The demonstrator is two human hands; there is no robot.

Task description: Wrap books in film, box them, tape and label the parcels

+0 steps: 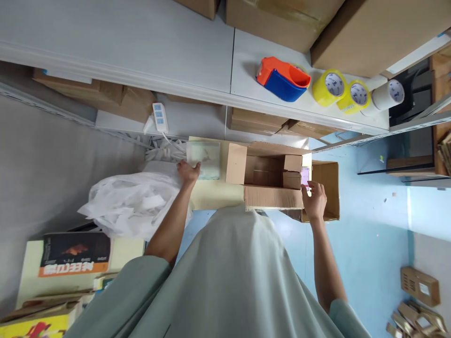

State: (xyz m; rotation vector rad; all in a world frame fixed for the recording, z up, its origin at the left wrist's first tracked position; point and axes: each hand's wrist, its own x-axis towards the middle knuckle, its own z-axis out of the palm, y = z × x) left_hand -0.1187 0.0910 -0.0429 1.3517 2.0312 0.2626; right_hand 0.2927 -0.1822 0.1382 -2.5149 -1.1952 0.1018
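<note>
Just L of R hand (pixel 314 202): 1 box (pixel 273 196).

Purple label (pixel 305 175), right of centre: print illegible, partly covered by right fingers (pixel 318 189). Carton (pixel 380 35), upper right, and yellow packet (pixel 37 326), lower left: cut off by frame edges.

pale-grey shelving (pixel 141 56), two levels, ahead | blue floor (pixel 369 211), right | plain grey surface (pixel 38 159), left

laid out on cream table (pixel 211 199): open carton (pixel 273 196), translucent packet (pixel 210 162)
set on pale shelf (pixel 158 56) beyond: orange-and-blue tape dispenser (pixel 283 79), tape rolls (pixel 327 89), cardboard boxes (pixel 275 21)
</note>
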